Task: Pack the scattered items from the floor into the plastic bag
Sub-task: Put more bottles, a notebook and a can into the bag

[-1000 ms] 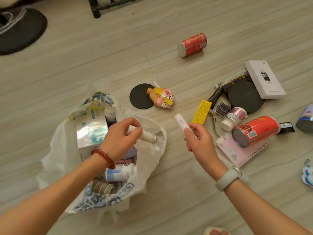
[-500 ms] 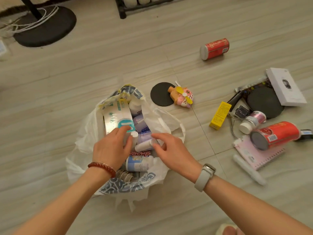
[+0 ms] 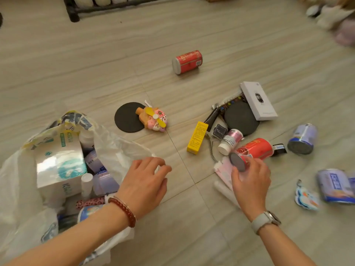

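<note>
The white plastic bag [image 3: 119, 150] lies open at the lower left, holding a tissue box [image 3: 59, 162], small bottles and tubes. My left hand [image 3: 146, 183] is at the bag's right rim, thumb and fingers pinched on the plastic. My right hand [image 3: 249, 179] closes around the grey near end of a red can [image 3: 257, 148], which lies on a pink notebook [image 3: 223, 169]. Still on the floor are another red can [image 3: 187, 62], a yellow box [image 3: 197, 138], a toy fan [image 3: 153, 120], a white box [image 3: 258, 100] and a pink-labelled bottle [image 3: 230, 141].
Two black discs [image 3: 124, 120] [image 3: 240, 120] lie flat on the floor. Blue cans [image 3: 302, 139] [image 3: 336, 186] and a small charm [image 3: 306, 198] are at the right. A white tube [image 3: 224, 191] lies under my right hand. A black rack [image 3: 74, 14] stands at the back.
Both hands have left the inside of the bag. My right hand moved right to the red can, and my left hand shifted to the bag's right rim. The view swung right.
</note>
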The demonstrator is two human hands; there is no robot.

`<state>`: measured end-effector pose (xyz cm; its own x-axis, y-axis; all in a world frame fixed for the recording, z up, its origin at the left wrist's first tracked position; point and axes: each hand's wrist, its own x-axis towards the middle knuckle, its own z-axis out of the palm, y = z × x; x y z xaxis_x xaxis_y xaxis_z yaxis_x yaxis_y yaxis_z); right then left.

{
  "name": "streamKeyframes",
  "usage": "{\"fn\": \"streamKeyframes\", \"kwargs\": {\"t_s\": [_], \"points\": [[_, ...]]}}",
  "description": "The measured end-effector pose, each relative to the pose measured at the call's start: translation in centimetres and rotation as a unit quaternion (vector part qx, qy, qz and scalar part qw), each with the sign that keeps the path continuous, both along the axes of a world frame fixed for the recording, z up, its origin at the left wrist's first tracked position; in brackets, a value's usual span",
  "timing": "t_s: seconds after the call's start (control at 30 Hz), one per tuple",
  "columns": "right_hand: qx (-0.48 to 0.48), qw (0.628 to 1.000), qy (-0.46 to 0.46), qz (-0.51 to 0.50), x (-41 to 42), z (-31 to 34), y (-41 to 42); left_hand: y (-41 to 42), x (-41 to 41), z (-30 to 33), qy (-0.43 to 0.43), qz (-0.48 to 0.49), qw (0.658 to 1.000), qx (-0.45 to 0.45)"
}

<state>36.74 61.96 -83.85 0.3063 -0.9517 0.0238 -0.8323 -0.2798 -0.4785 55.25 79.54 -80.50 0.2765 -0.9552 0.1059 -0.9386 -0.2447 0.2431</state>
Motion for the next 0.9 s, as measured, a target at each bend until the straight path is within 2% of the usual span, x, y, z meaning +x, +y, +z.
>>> {"fn": "streamKeyframes", "kwargs": {"t_s": [0.07, 0.1, 0.17, 0.23, 0.37, 0.43, 0.57, 0.67, 0.73, 0.83, 0.9], "points": [[0.034, 0.992, -0.049, -0.109, 0.6, 0.5, -3.1, -2.9, -1.0, -0.2, 0.003, 0.000, 1.000, 0.025], [0.072, 0.976, -0.093, -0.181, 1.1, 0.5, -4.6, -4.5, -1.5, -0.3, 0.020, 0.011, 0.999, 0.043], [0.165, 0.919, -0.157, -0.322, 2.3, 0.1, -7.0, -8.0, -2.2, -1.4, 0.087, 0.046, 0.990, 0.103], [0.241, 0.881, -0.157, -0.376, 3.0, -1.0, -7.8, -11.4, -2.5, -3.0, 0.150, 0.107, 0.972, 0.149], [0.289, 0.856, -0.184, -0.386, 3.6, -2.9, -7.7, -16.1, -2.2, -5.6, 0.258, 0.265, 0.918, 0.143], [0.286, 0.856, -0.190, -0.387, 3.4, -3.6, -8.0, -17.2, -2.3, -6.6, 0.266, 0.300, 0.903, 0.151], [0.283, 0.854, -0.230, -0.372, 2.6, -4.3, -7.9, -17.4, -2.1, -7.5, 0.190, 0.279, 0.924, 0.179], [0.279, 0.842, -0.276, -0.371, 2.5, -4.0, -7.5, -16.6, -1.6, -6.8, 0.229, 0.292, 0.914, 0.163], [0.255, 0.831, -0.338, -0.361, 2.5, -3.4, -6.7, -15.4, -1.1, -5.3, 0.258, 0.285, 0.913, 0.136], [0.222, 0.825, -0.414, -0.314, 2.9, -1.8, -4.3, -12.3, -0.5, -1.8, 0.239, 0.232, 0.938, 0.095], [0.237, 0.827, -0.442, -0.253, 3.8, -0.3, -2.3, -9.3, 0.2, 0.6, 0.228, 0.201, 0.950, 0.075]]}}
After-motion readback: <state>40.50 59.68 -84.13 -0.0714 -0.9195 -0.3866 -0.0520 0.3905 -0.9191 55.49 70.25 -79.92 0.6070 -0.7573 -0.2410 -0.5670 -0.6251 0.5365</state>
